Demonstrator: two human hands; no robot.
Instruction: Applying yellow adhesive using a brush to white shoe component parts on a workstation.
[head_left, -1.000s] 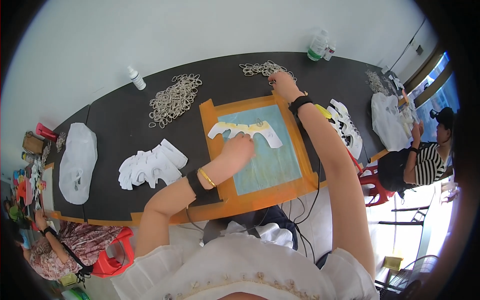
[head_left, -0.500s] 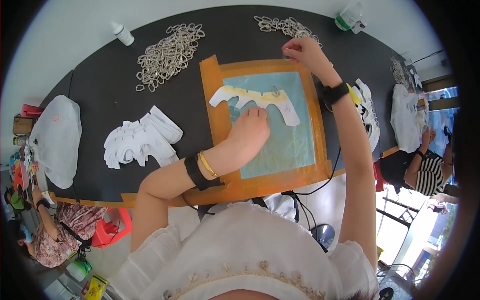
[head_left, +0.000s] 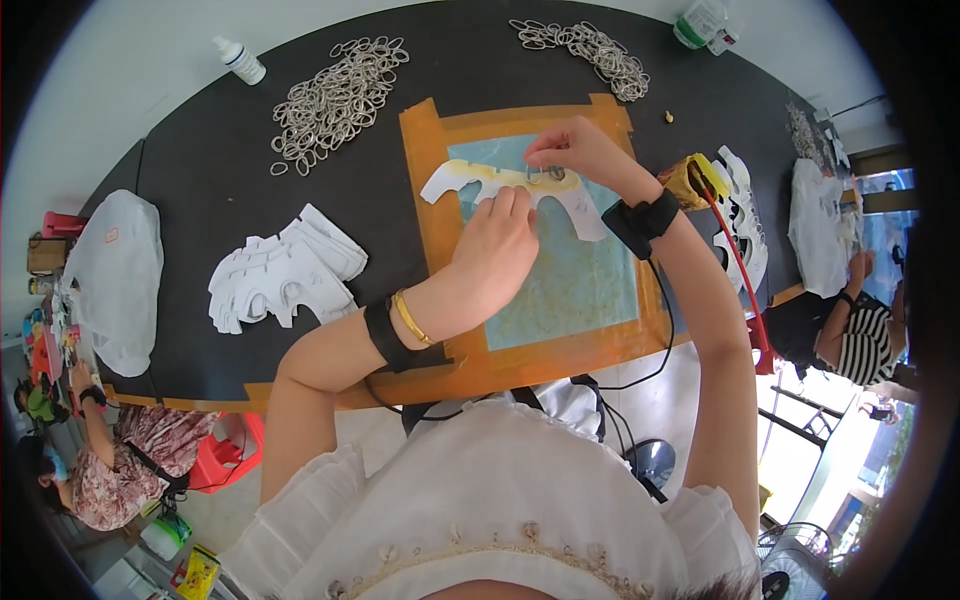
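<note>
A white curved cut-out piece (head_left: pixel 582 214), with yellowish glue along its slotted upper edge, lies on a blue sheet (head_left: pixel 565 300) bordered by orange tape. My left hand (head_left: pixel 497 245) has its fingers bent and closed at the piece's lower middle edge, pinning it; the fingertips are partly hidden. At the glued edge, my right hand (head_left: pixel 580 153) pinches an oval metal ring (head_left: pixel 532 175) between thumb and fingers. Just right of it, another metal ring (head_left: pixel 557 172) sits on the piece.
Two heaps of metal rings, left (head_left: pixel 335 105) and right (head_left: pixel 610 62), lie at the back. Stacked white pieces (head_left: pixel 285 270) are on the left. Beyond my right wrist stand a yellow pot (head_left: pixel 682 184) with a red-handled tool (head_left: pixel 735 250) and more cut-outs (head_left: pixel 748 205). Co-workers sit at both sides.
My right hand has come from beside the right ring heap down and left to the piece's glued edge, bringing a ring. My left hand stays on the piece. The yellow pot has come into fuller view.
</note>
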